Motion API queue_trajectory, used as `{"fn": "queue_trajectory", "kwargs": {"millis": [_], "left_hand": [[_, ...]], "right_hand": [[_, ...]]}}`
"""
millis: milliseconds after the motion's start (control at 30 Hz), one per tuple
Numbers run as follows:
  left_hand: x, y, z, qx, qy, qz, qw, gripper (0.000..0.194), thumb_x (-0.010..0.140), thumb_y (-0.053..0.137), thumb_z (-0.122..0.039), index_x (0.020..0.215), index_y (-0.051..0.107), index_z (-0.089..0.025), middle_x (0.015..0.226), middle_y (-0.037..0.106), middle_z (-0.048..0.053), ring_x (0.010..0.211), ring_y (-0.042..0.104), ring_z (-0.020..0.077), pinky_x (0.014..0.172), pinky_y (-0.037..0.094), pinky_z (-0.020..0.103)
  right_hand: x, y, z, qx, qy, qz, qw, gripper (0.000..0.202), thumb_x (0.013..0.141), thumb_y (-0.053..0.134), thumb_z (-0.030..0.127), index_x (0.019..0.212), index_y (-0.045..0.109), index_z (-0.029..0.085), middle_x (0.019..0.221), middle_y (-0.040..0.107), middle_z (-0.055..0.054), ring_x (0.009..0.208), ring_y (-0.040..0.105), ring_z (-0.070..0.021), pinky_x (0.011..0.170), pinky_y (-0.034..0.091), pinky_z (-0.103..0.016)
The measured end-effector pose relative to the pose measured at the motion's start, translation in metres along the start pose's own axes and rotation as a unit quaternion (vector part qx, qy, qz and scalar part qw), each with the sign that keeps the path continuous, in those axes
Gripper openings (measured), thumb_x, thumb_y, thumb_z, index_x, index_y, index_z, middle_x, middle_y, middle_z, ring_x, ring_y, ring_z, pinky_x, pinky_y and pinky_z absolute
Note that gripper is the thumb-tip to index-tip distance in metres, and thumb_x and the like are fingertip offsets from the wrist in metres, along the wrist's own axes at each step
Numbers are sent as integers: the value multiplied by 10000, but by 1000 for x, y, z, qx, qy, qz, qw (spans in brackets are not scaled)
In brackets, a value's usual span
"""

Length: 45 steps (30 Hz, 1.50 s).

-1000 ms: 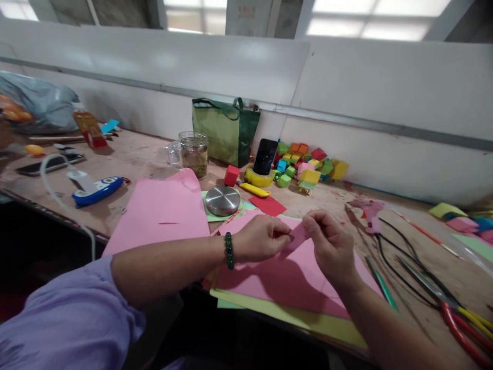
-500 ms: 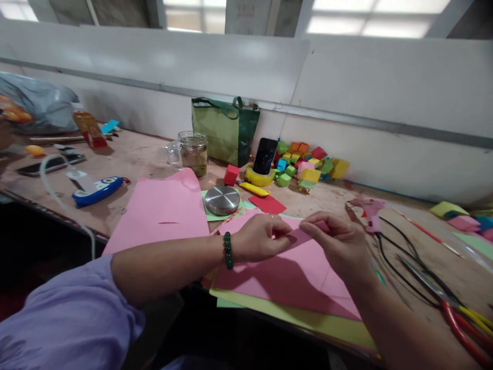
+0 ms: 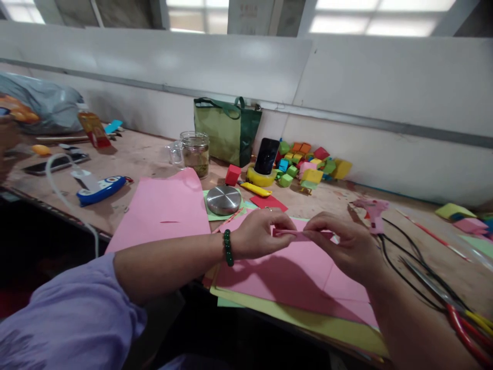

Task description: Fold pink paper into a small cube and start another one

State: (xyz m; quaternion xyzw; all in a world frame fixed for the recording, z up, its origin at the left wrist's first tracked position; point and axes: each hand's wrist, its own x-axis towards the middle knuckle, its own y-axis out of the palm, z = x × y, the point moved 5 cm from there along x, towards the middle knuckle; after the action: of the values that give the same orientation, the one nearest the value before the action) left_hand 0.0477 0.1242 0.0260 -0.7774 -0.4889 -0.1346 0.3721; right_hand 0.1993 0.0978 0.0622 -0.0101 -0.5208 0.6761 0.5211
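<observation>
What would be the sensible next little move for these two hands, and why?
Probably for the right hand to pinch gently along the small pink paper while the left hand steadies it. Both hands grip it by the fingertips, close together above the large pink sheet; it shows nearly edge-on, so I cannot tell how far it is folded.

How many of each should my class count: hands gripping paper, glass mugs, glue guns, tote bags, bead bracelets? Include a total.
Left hand and right hand, gripping pink paper: 2
Glass mug: 1
Glue gun: 1
Tote bag: 1
Bead bracelet: 1
Total: 6
</observation>
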Motion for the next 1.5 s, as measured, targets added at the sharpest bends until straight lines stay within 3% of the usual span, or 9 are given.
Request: {"fn": "queue_trajectory", "kwargs": {"millis": [100,267,400,467,700,867,1100,1267,1500], "left_hand": [[1,-4,-1,-27,2,-36,999,31,760,631,-147,760,651,-123,704,645,19,658,551,106,651,429,221],[0,-1,-3,-33,25,-31,999,65,784,635,-176,812,662,-124,696,637,17,647,544,103,644,427,226],[0,-4,-2,-78,22,-60,995,375,762,701,-266,1103,615,-135,814,643,32,707,557,116,679,462,237],[0,-6,-1,-106,16,-70,992,423,757,716,-287,1137,604,-137,853,646,41,723,557,117,689,472,238],[0,-12,-6,-159,34,-130,978,202,778,689,-244,942,668,-128,792,659,35,695,572,100,668,480,221],[0,-12,-10,-165,54,-105,979,95,781,663,-191,833,644,-114,762,647,36,695,571,101,646,470,216],[1,-15,-18,-148,77,-85,982,135,784,683,-230,789,616,-112,753,625,29,697,548,96,655,448,210],[2,-17,-15,-150,22,-88,984,246,754,725,-296,924,687,-123,820,667,52,743,589,121,694,482,231],[2,-17,-12,-125,5,-106,986,184,780,659,-217,902,733,-101,828,648,66,763,587,124,710,483,229]], "right_hand": [[0,-2,0,-4,-11,-10,1000,74,839,632,213,767,640,202,721,648,-16,648,591,-138,572,457,-260],[0,-3,3,-53,-56,6,997,20,808,679,206,793,682,219,733,659,-19,684,592,-148,610,457,-274],[-1,-5,-4,-28,5,-19,999,96,849,626,230,763,660,206,706,636,-15,582,544,-117,508,413,-242],[-2,-5,-10,10,34,-29,999,108,850,628,261,761,647,203,695,630,-13,594,552,-122,517,426,-238],[-2,9,-13,28,46,15,998,117,869,596,295,799,619,204,759,646,-25,713,610,-154,652,494,-264],[1,14,-2,-12,7,22,1000,66,858,603,228,808,625,192,697,625,-13,591,571,-115,521,454,-223],[1,18,1,35,-9,32,999,101,870,573,175,777,608,195,659,616,-3,553,599,-103,487,482,-199],[-1,13,-3,-34,-34,-15,999,83,845,586,142,789,605,201,685,631,-10,599,611,-121,504,491,-213],[-3,10,4,-125,-68,-45,989,90,826,587,113,815,607,200,716,632,-8,592,594,-101,468,472,-172]]}}
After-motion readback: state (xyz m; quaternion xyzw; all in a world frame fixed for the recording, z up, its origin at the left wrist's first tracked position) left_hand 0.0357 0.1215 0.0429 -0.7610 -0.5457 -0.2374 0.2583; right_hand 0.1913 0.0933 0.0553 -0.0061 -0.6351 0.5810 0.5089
